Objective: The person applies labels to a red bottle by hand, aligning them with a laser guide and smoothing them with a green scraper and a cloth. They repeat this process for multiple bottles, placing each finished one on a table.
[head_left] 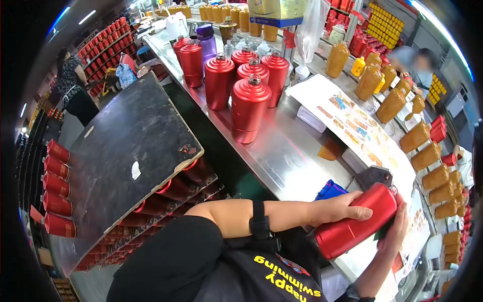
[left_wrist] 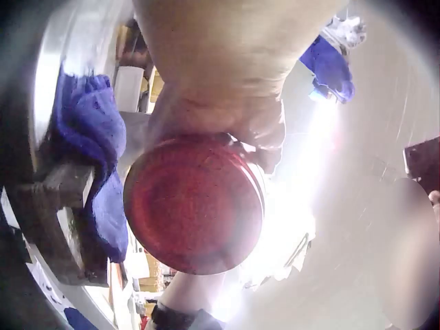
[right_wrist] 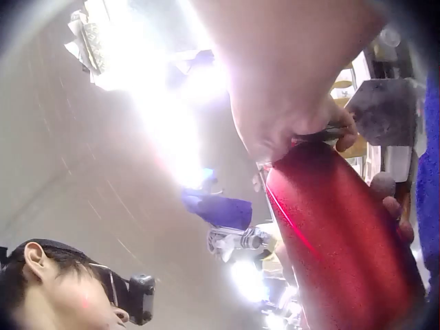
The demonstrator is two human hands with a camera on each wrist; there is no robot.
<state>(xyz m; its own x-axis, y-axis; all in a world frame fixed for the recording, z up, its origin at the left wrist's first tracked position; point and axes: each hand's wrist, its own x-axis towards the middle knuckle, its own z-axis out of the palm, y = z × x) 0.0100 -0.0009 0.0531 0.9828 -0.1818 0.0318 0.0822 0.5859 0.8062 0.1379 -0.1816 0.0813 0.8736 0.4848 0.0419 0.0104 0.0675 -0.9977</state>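
Observation:
In the head view a glossy red bottle (head_left: pixel 354 221) lies tilted in front of the person's chest. The left hand (head_left: pixel 344 207) grips it round the body, thumb along the upper side. At its neck end is the right hand (head_left: pixel 396 230), with fingers bent over the shoulder. A thin dark piece (right_wrist: pixel 323 135) shows between those fingers and the bottle in the right wrist view; its kind cannot be told. The left wrist view looks at the round red base (left_wrist: pixel 196 206), the left hand (left_wrist: pixel 220 113) wrapped behind it.
Several red bottles (head_left: pixel 250 108) stand on the metal table (head_left: pixel 256 158). A printed sheet (head_left: pixel 357 123), a dark block (head_left: pixel 373 176) and a blue cloth (head_left: pixel 330 190) lie near the hands. A black-topped rack (head_left: pixel 136 131) stands left; brown bottles (head_left: pixel 392 104) line the right.

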